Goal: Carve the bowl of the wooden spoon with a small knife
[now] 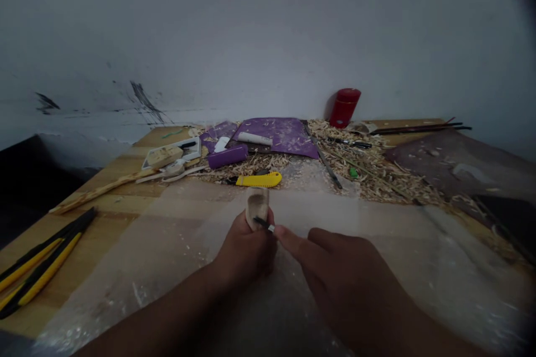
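Near the middle of the view, my left hand (247,245) is wrapped round a pale, hollowed wooden piece (257,204) whose open bowl faces me. My right hand (339,262) grips a small carving tool (263,223), its index finger stretched along it. The tool's dark tip touches or lies just over the lower part of the hollow; which of the two I cannot tell. Just beyond the wooden piece lies a yellow cutter (258,179). Under both hands spreads a translucent plastic sheet (167,240).
Yellow-black long-handled cutters (46,259) lie at the left, near a wooden stick (104,188). Purple sheets (293,136), a purple roll (228,157), a white tray (193,148) and wood shavings (377,178) cover the back. A red container (345,107) leans by the wall.
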Demonstrator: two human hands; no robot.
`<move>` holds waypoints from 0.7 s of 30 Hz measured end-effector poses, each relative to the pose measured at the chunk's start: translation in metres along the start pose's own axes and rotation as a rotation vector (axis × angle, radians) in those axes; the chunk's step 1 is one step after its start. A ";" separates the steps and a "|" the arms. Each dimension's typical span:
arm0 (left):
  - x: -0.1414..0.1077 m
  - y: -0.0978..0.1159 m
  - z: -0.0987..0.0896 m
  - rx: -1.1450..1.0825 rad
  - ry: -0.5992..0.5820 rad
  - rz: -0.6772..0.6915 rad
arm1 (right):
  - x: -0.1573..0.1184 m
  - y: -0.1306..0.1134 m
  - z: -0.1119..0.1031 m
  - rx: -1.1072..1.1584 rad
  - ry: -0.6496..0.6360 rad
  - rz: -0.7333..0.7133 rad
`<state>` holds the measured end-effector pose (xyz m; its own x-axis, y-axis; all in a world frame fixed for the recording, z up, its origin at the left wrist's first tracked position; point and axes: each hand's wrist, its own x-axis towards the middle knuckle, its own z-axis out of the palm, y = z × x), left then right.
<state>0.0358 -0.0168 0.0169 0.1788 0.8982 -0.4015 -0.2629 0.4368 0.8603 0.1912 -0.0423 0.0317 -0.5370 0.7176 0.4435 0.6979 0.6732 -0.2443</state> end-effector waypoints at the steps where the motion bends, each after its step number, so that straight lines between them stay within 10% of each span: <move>1: 0.000 -0.001 0.002 -0.004 0.026 0.007 | 0.000 -0.002 0.002 -0.003 0.017 -0.003; 21: -0.001 0.000 0.004 -0.043 0.090 0.125 | 0.011 -0.018 0.016 0.567 0.055 0.266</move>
<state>0.0399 -0.0180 0.0185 0.0568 0.9457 -0.3201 -0.3188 0.3210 0.8918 0.1654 -0.0437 0.0276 -0.3437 0.8734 0.3451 0.4358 0.4738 -0.7652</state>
